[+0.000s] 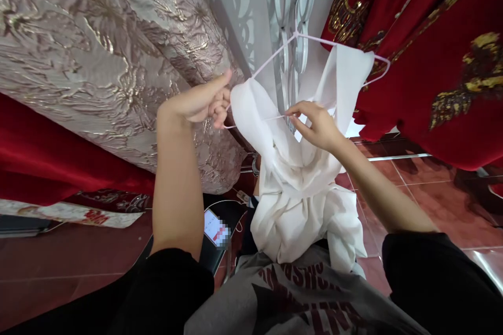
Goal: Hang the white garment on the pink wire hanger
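Observation:
A white garment [302,178] hangs down in front of me from a thin pale pink wire hanger [275,55]. My left hand [204,102] is closed on the hanger's left end, thumb stretched out, where the white cloth drapes over it. My right hand [316,123] pinches the hanger's lower bar and the cloth near the middle. The garment's lower part bunches against my grey printed shirt [298,293].
A silver-beige brocade fabric [98,47] fills the upper left, red cloth [47,157] beneath it. Red garments with gold embroidery [444,57] hang at the right. A phone [216,227] lies on a dark surface below. The floor [432,193] is red tile.

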Available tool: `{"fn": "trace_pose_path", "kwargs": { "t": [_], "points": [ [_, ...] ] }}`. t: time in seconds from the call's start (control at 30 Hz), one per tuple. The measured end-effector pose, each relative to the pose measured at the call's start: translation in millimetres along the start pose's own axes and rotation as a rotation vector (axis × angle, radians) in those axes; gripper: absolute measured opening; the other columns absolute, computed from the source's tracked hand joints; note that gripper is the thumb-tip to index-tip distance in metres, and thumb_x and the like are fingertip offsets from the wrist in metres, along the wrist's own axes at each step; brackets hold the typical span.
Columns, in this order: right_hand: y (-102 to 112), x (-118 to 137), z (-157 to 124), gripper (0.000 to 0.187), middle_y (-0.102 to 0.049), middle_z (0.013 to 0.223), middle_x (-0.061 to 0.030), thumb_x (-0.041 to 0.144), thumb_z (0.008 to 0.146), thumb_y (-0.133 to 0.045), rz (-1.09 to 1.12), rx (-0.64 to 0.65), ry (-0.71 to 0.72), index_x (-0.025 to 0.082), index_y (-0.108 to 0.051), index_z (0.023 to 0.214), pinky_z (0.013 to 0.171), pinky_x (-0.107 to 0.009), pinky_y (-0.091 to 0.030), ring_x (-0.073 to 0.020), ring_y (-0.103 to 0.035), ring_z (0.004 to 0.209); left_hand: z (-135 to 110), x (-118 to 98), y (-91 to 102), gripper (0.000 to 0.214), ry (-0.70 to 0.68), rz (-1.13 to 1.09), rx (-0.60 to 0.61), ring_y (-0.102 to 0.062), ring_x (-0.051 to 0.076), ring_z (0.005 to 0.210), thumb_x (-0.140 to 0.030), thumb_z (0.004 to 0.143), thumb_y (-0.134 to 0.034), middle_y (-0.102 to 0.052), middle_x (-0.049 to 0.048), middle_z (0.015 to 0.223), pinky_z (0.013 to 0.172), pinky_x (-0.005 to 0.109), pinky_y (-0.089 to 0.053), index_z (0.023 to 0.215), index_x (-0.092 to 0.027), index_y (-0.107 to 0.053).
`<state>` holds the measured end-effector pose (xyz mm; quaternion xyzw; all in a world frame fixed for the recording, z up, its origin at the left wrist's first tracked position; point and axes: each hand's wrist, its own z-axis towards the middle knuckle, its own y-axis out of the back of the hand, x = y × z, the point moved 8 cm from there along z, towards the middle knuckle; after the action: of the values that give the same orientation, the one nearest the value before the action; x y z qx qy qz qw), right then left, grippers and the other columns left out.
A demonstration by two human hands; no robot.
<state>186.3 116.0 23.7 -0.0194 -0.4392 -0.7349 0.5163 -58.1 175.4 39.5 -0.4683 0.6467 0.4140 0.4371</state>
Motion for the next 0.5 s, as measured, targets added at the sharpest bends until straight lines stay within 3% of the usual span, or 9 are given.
{"fn": "trace_pose_path", "kwargs": {
  "t": [0.1, 0.17, 0.27, 0.37, 0.5],
  "points": [
    [-12, -10, -8, 0.024, -0.074, 0.097, -0.0055, 0.038, 0.101, -0.051, -0.063, -0.034, -0.003, 0.022, -0.068, 0.101, 0.091, -0.039, -0.044, -0.0199, -0.065, 0.091, 1, 23, 16.4, 0.056, 0.050, 0.098, -0.037, -0.051, 0.013, 0.046, -0.062, 0.092, -0.059, -0.055, 0.0048, 0.050, 0.077, 0.046, -0.056, 0.082, -0.009, -0.072],
    [-13, -10, -15, 0.019, -0.073, 0.094, -0.0046, 0.034, 0.099, -0.054, -0.100, -0.096, -0.004, 0.022, -0.068, 0.100, 0.088, -0.038, -0.042, -0.0194, -0.065, 0.088, -8, 23, 16.2, 0.053, -0.120, 0.206, -0.105, -0.049, 0.011, 0.043, -0.059, 0.095, -0.061, -0.056, 0.0037, 0.053, 0.064, 0.040, -0.054, 0.075, -0.011, -0.069],
    [-15, -3, -22, 0.017, -0.073, 0.091, -0.0035, 0.029, 0.098, -0.053, -0.131, -0.173, -0.025, 0.023, -0.069, 0.099, 0.087, -0.037, -0.042, -0.0190, -0.064, 0.087, -37, 15, 1.0, 0.045, -0.503, 0.189, -0.285, -0.052, 0.012, 0.044, -0.052, 0.094, -0.068, -0.053, 0.0007, 0.054, 0.049, 0.027, -0.044, 0.068, -0.015, -0.065],
    [-18, 6, -25, 0.017, -0.071, 0.088, -0.0026, 0.022, 0.096, -0.051, -0.121, -0.227, -0.042, 0.024, -0.068, 0.096, 0.085, -0.037, -0.042, -0.0187, -0.063, 0.085, -63, 18, -23.0, 0.025, -0.705, 0.047, -0.433, -0.058, 0.012, 0.058, -0.038, 0.082, -0.084, -0.064, 0.0015, 0.072, 0.054, 0.023, -0.046, 0.085, -0.017, -0.072],
    [-19, 11, -27, 0.015, -0.068, 0.085, -0.0016, 0.019, 0.094, -0.053, -0.072, -0.258, -0.041, 0.024, -0.067, 0.094, 0.085, -0.037, -0.041, -0.0180, -0.061, 0.082, -72, 14, -50.8, 0.031, -0.776, -0.042, -0.425, -0.067, 0.017, 0.079, -0.037, 0.083, -0.083, -0.068, 0.0037, 0.094, 0.067, 0.024, -0.055, 0.106, -0.020, -0.072]
  ]
}}
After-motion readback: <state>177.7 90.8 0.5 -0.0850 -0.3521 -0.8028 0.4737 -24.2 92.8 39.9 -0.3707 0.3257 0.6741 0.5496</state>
